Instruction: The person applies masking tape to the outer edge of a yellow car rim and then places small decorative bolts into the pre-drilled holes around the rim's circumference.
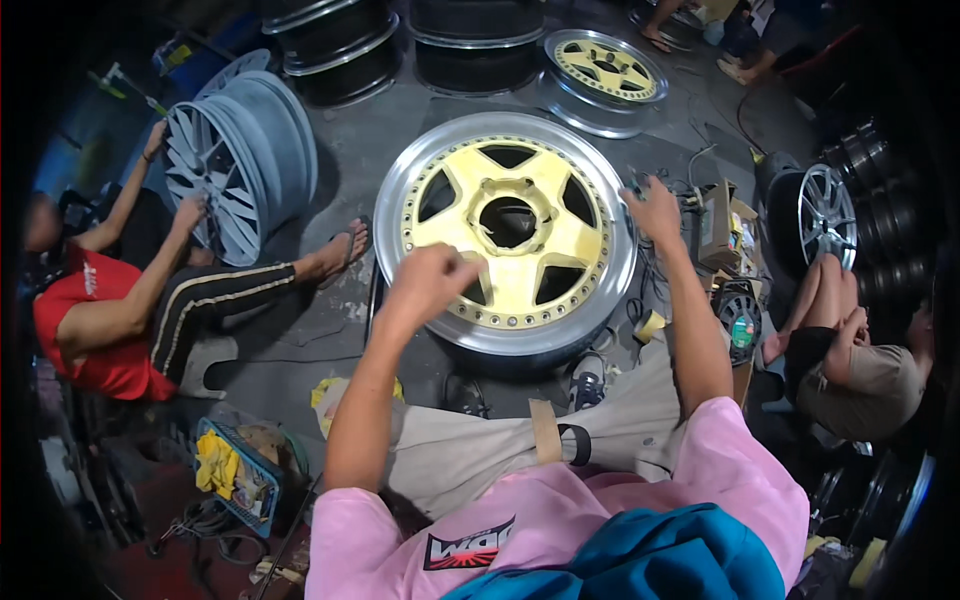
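A large car wheel rim [528,262] lies flat in front of me, with a pale yellow five-spoke centre and a polished silver lip ringed by small bolt holes. My left hand [425,287] is over its near left side, fingers curled in; whatever they may hold is hidden. At the right edge of the lip, my right hand [654,210] is closed with its fingertips together. A small dark greenish thing shows at those fingertips, too small to name.
On my left a person in a red shirt [90,320] holds a grey wheel [235,165]. Another yellow-centred wheel [605,75] lies beyond mine. Cables, a cardboard box [718,225] and a tape roll [650,326] are at right. A blue basket [240,490] holds yellow cloth. Someone sits far right [855,380].
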A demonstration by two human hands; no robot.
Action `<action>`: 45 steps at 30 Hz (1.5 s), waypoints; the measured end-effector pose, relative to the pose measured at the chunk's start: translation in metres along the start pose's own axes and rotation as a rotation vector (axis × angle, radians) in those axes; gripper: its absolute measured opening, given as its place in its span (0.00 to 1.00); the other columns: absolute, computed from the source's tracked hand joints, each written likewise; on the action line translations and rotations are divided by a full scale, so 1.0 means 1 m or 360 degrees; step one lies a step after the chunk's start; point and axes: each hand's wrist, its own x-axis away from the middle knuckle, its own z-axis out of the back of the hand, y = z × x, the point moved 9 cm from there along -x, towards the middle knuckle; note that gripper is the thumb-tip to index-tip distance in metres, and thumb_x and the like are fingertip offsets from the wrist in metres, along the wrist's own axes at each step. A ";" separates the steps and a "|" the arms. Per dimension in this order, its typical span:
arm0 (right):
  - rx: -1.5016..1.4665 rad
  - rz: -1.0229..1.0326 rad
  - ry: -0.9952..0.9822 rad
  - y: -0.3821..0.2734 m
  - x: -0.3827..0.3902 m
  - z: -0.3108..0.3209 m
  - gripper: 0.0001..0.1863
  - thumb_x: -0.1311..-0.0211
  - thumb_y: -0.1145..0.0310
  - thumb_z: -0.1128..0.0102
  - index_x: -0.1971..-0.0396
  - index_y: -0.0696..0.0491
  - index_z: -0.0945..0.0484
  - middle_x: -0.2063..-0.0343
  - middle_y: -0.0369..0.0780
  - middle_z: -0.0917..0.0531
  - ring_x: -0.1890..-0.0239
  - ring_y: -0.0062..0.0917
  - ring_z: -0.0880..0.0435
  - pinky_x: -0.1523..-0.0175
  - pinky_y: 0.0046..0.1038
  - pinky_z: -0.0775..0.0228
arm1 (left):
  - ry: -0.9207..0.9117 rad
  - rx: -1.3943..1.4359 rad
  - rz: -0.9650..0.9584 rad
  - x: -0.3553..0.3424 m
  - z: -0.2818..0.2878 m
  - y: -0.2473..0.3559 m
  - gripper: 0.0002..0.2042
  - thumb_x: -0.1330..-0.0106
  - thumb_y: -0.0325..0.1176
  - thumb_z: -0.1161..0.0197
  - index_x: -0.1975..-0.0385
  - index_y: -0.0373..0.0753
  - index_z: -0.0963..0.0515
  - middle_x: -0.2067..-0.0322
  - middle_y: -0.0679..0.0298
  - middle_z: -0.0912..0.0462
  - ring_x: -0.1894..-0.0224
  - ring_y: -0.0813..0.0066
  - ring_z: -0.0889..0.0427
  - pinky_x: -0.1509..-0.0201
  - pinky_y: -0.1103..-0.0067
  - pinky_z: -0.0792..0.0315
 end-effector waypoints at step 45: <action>-0.0782 -0.0004 -0.0060 0.015 0.105 0.030 0.29 0.23 0.52 0.52 0.42 0.65 0.30 0.46 0.55 0.22 0.42 0.44 0.23 0.35 0.40 0.36 | 0.0760 -0.0264 0.0114 -0.058 0.049 -0.055 0.25 0.31 0.55 0.37 0.58 0.35 0.14 0.64 0.44 0.12 0.62 0.50 0.12 0.51 0.61 0.21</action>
